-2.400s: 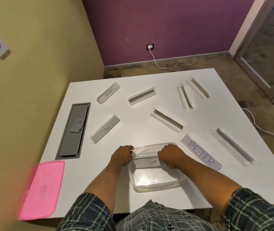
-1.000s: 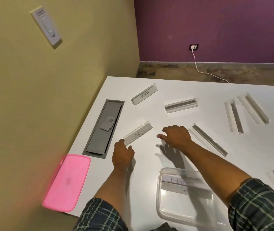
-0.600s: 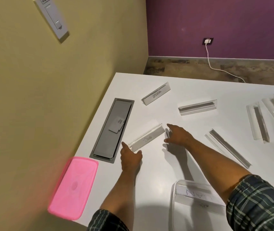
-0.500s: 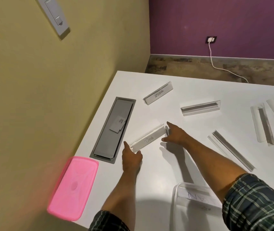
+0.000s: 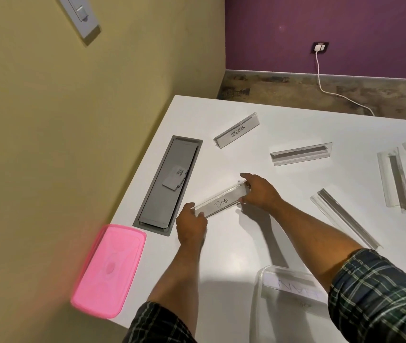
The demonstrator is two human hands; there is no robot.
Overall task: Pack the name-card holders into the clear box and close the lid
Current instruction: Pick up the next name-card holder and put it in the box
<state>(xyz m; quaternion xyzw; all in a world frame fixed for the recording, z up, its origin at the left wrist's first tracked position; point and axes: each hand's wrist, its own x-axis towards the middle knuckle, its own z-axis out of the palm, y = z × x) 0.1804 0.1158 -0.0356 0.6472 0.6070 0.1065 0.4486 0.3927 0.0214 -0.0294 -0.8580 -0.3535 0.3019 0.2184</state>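
Observation:
Both hands grip a clear name-card holder marked DOG (image 5: 221, 202) near the table's left side: my left hand (image 5: 191, 222) pinches its near end, my right hand (image 5: 259, 191) its far end. The clear box (image 5: 261, 293) sits at the bottom right, partly behind my right sleeve, with at least one card holder (image 5: 293, 288) inside. On the table lie the ZEBRA holder (image 5: 236, 132), an empty holder (image 5: 301, 153), another long one (image 5: 343, 217) and two more (image 5: 394, 179) at the right edge. The pink lid (image 5: 109, 269) rests on the table's near left corner.
A grey recessed cable hatch (image 5: 168, 184) with a small card on it runs along the white table (image 5: 283, 238) by the yellow wall. A white cable (image 5: 330, 91) trails from a wall socket across the floor behind the table.
My hands left the box, reached left to the DOG holder and closed on its two ends. The view swung left, so the box slid to the bottom right.

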